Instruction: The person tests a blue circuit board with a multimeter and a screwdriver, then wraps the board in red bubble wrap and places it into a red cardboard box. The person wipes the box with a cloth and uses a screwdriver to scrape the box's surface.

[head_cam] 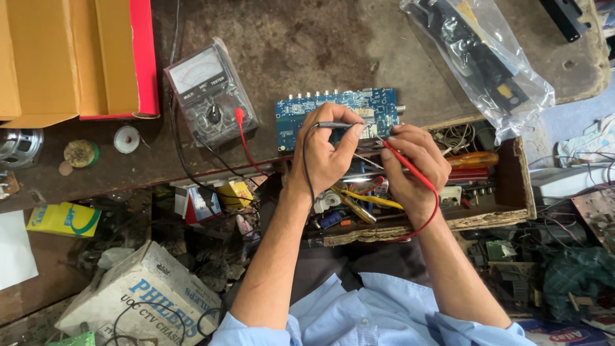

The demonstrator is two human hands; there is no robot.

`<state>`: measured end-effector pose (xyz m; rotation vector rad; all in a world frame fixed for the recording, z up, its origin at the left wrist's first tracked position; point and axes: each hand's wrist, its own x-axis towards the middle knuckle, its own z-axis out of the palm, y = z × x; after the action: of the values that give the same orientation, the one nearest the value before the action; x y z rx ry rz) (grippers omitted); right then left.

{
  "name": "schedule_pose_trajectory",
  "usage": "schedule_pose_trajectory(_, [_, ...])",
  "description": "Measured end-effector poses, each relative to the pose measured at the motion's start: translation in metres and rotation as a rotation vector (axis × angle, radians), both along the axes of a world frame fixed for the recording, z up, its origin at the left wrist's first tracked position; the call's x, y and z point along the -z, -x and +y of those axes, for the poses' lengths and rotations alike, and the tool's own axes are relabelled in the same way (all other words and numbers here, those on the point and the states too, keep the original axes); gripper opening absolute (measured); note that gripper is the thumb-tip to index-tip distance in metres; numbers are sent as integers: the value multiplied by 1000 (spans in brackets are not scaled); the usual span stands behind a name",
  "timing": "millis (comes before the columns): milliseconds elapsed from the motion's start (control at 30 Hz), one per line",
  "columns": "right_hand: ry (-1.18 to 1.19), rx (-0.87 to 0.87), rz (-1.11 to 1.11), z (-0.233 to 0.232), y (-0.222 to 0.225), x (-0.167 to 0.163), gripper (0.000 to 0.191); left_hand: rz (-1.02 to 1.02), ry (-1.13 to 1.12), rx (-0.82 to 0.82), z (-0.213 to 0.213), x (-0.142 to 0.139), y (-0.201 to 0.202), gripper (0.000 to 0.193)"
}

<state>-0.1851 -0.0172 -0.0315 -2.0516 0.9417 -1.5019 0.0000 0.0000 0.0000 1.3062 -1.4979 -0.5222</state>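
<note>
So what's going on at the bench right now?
A person is probing a blue circuit board lying on a worn workbench. The left hand holds a black probe against the board, and the right hand holds a red probe with its tip at the board's near edge. Both leads run back to an analog meter to the left of the board. An open drawer full of tools sits under the hands.
</note>
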Motion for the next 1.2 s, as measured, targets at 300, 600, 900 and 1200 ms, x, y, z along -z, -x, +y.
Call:
schedule_pose_trajectory(300, [33,40,39,-2,9,1,20,-18,17,-11,-2,4,15,9])
schedule_pose_trajectory(600, [37,142,59,-4,14,12,20,-33,41,9,-11,11,23,9])
schedule_pose_trajectory(900, [51,115,88,18,0,-1,19,3,45,26,11,0,5,10])
schedule_pose_trajectory(1200, [72,50,112,52,-5,-9,21,34,67,149,11,5,-17,16])
